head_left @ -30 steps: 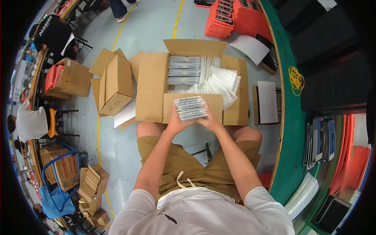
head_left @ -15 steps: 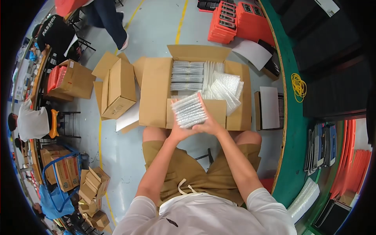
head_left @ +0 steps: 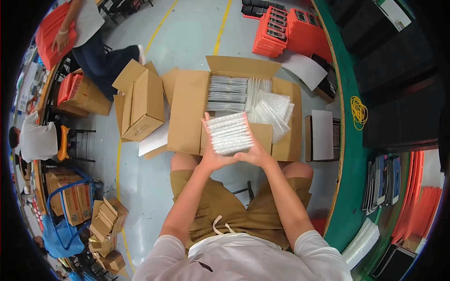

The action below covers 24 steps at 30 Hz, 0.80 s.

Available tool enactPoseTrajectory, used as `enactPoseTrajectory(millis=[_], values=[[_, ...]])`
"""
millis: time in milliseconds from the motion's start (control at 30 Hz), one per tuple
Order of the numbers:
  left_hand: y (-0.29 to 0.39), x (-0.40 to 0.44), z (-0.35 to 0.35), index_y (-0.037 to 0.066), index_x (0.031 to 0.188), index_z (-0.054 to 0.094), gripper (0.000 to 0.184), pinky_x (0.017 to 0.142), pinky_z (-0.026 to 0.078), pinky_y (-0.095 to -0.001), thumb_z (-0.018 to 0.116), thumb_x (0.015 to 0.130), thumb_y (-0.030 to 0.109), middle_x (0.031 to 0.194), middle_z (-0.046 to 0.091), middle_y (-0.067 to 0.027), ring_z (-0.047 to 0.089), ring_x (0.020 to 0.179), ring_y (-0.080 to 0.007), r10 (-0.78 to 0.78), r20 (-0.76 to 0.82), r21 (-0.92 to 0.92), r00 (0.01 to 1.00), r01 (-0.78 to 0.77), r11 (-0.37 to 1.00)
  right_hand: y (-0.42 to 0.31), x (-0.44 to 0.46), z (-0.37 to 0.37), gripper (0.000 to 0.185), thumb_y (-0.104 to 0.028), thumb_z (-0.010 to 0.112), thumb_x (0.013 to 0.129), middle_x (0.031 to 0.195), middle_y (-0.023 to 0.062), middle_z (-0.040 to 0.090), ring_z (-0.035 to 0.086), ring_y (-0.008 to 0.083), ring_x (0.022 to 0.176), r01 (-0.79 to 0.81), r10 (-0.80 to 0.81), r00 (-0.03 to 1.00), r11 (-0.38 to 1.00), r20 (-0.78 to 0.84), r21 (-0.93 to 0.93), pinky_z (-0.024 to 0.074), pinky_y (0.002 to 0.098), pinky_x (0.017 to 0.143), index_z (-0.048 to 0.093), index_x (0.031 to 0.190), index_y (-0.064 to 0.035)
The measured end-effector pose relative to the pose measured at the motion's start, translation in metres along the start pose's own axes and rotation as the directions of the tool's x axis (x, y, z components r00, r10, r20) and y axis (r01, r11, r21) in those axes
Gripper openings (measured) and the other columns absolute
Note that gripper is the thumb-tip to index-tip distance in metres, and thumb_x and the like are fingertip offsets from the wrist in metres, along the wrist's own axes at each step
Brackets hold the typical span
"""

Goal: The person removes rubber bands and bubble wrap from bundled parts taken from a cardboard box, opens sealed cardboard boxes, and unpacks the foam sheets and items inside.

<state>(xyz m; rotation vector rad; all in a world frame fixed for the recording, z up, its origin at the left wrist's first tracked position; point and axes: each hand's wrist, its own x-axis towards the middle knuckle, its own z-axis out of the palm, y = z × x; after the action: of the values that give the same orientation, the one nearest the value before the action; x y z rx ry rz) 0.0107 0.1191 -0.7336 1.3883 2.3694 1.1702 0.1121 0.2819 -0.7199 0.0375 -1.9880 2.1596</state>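
Observation:
Between my two hands is a stack of bubble-wrap pouches (head_left: 229,133), their edges facing up in close rows. My left hand (head_left: 213,157) grips its left side and my right hand (head_left: 256,152) its right side, thumbs near the bottom edge. Just beyond stands an open cardboard box (head_left: 190,112) with its flaps folded out. Inside it, tied grey bundles (head_left: 227,93) fill the left part. Upright bubble-wrap pouches (head_left: 257,89) stand beside them, and loose bubble-wrap pouches (head_left: 273,112) lie over the right side. The stack hides part of the box's near flap.
A second open carton (head_left: 143,110) stands to the left. Along the right runs a green bench (head_left: 344,164) with a yellow cord coil (head_left: 359,112). Orange cases (head_left: 271,33) are stacked at the far right. At upper left a person (head_left: 89,28) carries something red; another person sits lower down.
The stack in my hands has turned slightly more level and appears sharper. The walking person at upper left has come further into view, moving down, with the red item.

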Motion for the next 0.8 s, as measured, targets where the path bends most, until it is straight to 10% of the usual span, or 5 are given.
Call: enactPoseTrajectory(millis=[167, 300, 333, 467, 800], values=[[0.001, 0.001, 0.002, 0.005, 0.153, 0.024, 0.122, 0.121, -0.008, -0.0473, 0.087, 0.06, 0.05, 0.158, 0.017, -0.0256, -0.008, 0.15, -0.036, 0.118, 0.069, 0.214, 0.991, -0.13, 0.968, 0.001, 0.003, 0.003, 0.135, -0.038, 0.088, 0.066, 0.162, 0.0177, 0.016, 0.022, 0.0291, 0.147, -0.047, 0.047, 0.999, 0.999, -0.015, 0.009, 0.0211, 0.0402, 0.118, -0.007, 0.157, -0.0072], [-0.013, -0.005, 0.024, 0.006, 0.143, 0.044, 0.102, 0.121, 0.015, -0.0477, 0.092, 0.057, 0.032, 0.146, 0.043, -0.0195, 0.025, 0.145, -0.0341, -0.17, -0.246, -0.615, 0.954, -0.018, 0.788, 0.005, 0.017, -0.005, 0.114, -0.027, 0.087, 0.068, 0.157, 0.0152, 0.028, 0.028, 0.0276, 0.144, -0.031, 0.025, 0.998, 0.993, -0.049, -0.113, 0.025, 0.0397, 0.116, 0.018, 0.156, -0.004], [-0.038, -0.012, 0.039, 0.005, 0.139, 0.047, 0.097, 0.117, 0.025, -0.046, 0.093, 0.057, 0.026, 0.138, 0.051, -0.0163, 0.038, 0.135, -0.0311, -0.229, -0.019, -0.649, 0.973, 0.162, 0.743, 0.014, 0.02, -0.011, 0.104, -0.022, 0.086, 0.069, 0.153, 0.0139, 0.035, 0.033, 0.0256, 0.14, -0.053, 0.05, 0.998, 0.984, -0.022, -0.17, 0.0282, 0.0386, 0.114, 0.026, 0.151, -0.0028], [-0.067, -0.025, 0.07, 0.004, 0.127, 0.057, 0.08, 0.104, 0.044, -0.041, 0.093, 0.058, 0.021, 0.125, 0.062, -0.009, 0.059, 0.114, -0.0233, -0.365, 0.229, -0.652, 0.902, 0.42, 0.631, 0.019, 0.019, -0.014, 0.078, -0.009, 0.084, 0.07, 0.139, 0.0103, 0.051, 0.046, 0.0193, 0.128, -0.142, 0.142, 0.99, 0.975, -0.014, -0.173, 0.0371, 0.0349, 0.108, 0.046, 0.137, -0.0003], [-0.086, -0.029, 0.089, 0.011, 0.121, 0.065, 0.064, 0.098, 0.047, -0.0395, 0.088, 0.067, 0.036, 0.122, 0.066, -0.0062, 0.062, 0.111, -0.0253, -0.07, 0.087, -0.184, 0.994, 0.085, 0.979, -0.02, 0.018, 0.008, 0.074, 0.0, 0.082, 0.07, 0.135, 0.0076, 0.056, 0.052, 0.0134, 0.12, -0.02, 0.026, 0.995, 0.998, -0.101, 0.058, 0.0424, 0.0311, 0.103, 0.049, 0.136, 0.0001]])
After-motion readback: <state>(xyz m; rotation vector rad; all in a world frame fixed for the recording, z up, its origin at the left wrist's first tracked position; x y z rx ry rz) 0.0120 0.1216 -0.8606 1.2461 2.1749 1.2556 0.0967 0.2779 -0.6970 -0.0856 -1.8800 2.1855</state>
